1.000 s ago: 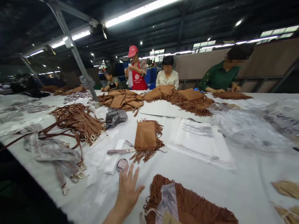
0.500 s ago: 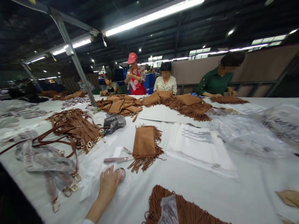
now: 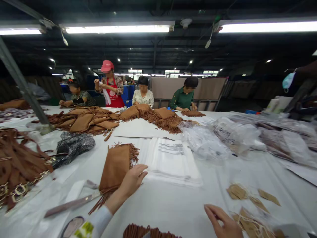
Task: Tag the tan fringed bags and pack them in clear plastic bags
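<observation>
At the bottom edge of the frame, a bundle of dark brown fringe (image 3: 151,232) lies partly cut off on the white-covered bench (image 3: 170,205). At lower right, the right hand (image 3: 224,223) is just beside a scatter of kraft tags (image 3: 236,191) with pale strings; its fingers are bent toward the thumb, and I cannot tell whether the tips meet or pinch anything. At lower left, a small round object (image 3: 73,226) is partly hidden by the left sleeve (image 3: 101,216), and a brown-handled tool (image 3: 69,205) points toward the pouch.

Just below the centre, the left hand (image 3: 131,181) reaches across the lower right part of a tan fringed pouch (image 3: 115,167), its fingers held close together with the thumb a little apart; whether it touches the pouch cannot be told. Right of it lies a stack of printed white plastic bags (image 3: 173,160).

Farther back, brown straps with metal clasps (image 3: 22,165) fill the left edge, near a speckled black-and-white bundle (image 3: 74,145); crumpled clear bags (image 3: 206,140) lie to the right. Beyond, tan pouches (image 3: 81,121) are heaped before four co-workers (image 3: 115,96), one in a red cap and apron, under fluorescent lamps (image 3: 119,29).
</observation>
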Motion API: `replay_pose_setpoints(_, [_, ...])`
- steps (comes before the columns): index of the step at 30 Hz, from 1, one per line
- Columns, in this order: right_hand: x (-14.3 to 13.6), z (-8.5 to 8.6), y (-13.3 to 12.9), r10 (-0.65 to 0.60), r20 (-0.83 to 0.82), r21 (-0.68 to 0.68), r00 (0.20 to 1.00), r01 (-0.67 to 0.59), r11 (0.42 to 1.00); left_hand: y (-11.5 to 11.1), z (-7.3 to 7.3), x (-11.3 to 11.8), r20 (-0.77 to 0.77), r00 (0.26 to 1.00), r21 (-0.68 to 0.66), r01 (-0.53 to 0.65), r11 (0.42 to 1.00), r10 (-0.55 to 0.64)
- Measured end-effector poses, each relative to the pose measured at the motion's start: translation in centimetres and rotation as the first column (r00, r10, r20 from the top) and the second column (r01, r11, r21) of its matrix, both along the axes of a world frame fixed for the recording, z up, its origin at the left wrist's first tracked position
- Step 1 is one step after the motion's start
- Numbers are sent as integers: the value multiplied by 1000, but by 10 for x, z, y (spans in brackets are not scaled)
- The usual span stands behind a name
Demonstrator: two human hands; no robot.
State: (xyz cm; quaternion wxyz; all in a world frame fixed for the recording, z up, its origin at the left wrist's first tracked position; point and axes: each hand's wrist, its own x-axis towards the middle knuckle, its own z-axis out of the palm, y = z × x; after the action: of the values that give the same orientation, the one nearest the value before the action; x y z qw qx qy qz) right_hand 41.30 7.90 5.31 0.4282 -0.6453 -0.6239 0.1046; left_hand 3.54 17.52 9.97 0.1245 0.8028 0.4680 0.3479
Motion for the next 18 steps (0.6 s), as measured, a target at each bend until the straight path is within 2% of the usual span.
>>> replay_pose_setpoints(3, [-12, 18, 65, 96, 60, 0, 994, -96, 995, 66, -3, 47, -31, 991, -44, 129, 991, -130])
replay_pose_setpoints(5, [-20, 19, 106, 171, 104, -50, 980, -166, 985, 98, -14, 73, -76, 980, -85, 180, 980, -186])
replay_pose_setpoints(7, [-26, 13, 142, 231, 136, -95, 963, -220, 971, 121, -28, 92, -130, 967, -140, 200, 970, -218])
replay_pose_setpoints(10, [-29, -2, 183, 279, 182, -177, 943, -248, 953, 139, -49, 108, -213, 956, -223, 151, 963, -200])
replay_pose_setpoints(12, [-29, -14, 200, 268, 220, -234, 938, -216, 948, 146, -61, 113, -256, 954, -261, 85, 962, -154])
replay_pose_setpoints(15, [-29, -27, 213, 222, 277, -284, 935, -141, 948, 153, -71, 118, -292, 952, -296, -2, 955, -88])
replay_pose_setpoints(18, [-31, -32, 219, 174, 330, -283, 928, -78, 956, 165, -73, 122, -308, 949, -338, -42, 940, -68])
